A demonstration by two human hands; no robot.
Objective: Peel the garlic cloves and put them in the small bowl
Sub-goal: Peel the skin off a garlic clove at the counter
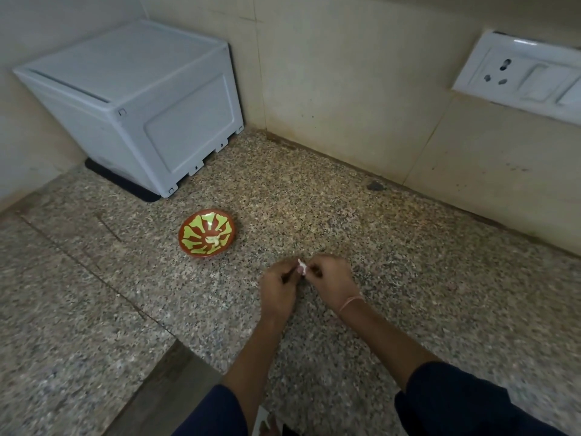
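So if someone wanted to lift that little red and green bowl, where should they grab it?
Probably take the bowl by its rim on the near right side, facing the left hand: thumb over the edge, fingers under the sloping wall. It is shallow, flared and upright, so the rim is the easiest part to pinch. Keep it level; peeled garlic lies inside.

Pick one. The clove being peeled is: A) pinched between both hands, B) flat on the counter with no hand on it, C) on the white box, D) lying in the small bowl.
A: the left hand and right hand pinch the garlic clove between them, apart from the small bowl.
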